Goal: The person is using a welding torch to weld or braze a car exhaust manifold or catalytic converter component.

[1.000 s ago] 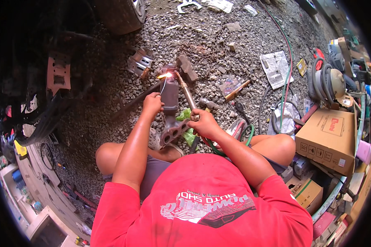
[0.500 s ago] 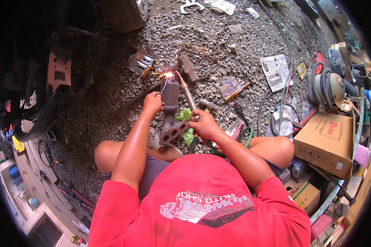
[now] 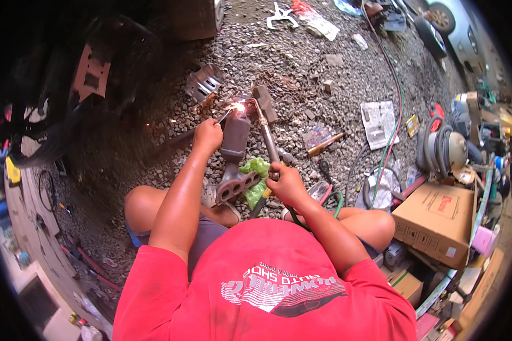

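Note:
A grey metal exhaust manifold (image 3: 234, 139) stretches away from me over the gravel, its flange with several holes nearest my feet. My right hand (image 3: 285, 183) is closed around the handle of a gas welding torch (image 3: 269, 139). The torch's bent tip meets the manifold's far end in a bright glow. A thin metal rod (image 3: 224, 116) runs from my closed left hand (image 3: 209, 135) to that glowing spot. A few sparks fly off to the left. Glare hides the exact contact point.
Behind the far end lies a metal block (image 3: 264, 104), with a bent metal shield (image 3: 205, 83) to its left. Green plastic (image 3: 255, 181) sits beside the flange. Hoses (image 3: 400, 85) cross the gravel at right, near a cardboard box (image 3: 435, 224). Dark vehicle parts stand left.
My left hand is closer to the glow, with less rod showing. Sparks now appear to the left. The whole view has shifted slightly, and my right hand still grips the torch.

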`<control>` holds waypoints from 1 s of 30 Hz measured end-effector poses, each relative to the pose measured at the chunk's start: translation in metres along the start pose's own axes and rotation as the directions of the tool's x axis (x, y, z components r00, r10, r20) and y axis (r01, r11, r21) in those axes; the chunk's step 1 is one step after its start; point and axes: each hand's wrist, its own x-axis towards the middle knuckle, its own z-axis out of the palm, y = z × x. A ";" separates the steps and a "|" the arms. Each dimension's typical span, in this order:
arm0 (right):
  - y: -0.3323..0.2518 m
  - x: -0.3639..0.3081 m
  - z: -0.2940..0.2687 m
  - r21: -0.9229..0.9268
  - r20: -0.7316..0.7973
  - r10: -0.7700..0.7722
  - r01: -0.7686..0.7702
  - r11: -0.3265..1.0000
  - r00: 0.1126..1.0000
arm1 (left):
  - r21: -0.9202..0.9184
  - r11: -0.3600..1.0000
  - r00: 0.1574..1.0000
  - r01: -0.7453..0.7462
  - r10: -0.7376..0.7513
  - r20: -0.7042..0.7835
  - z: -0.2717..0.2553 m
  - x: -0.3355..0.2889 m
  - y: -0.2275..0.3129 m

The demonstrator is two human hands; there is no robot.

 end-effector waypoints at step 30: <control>-0.049 0.012 -0.004 -0.235 0.074 0.106 -0.086 0.968 0.992 | 0.084 0.948 0.941 0.306 -0.315 0.123 -0.052 0.053 -0.008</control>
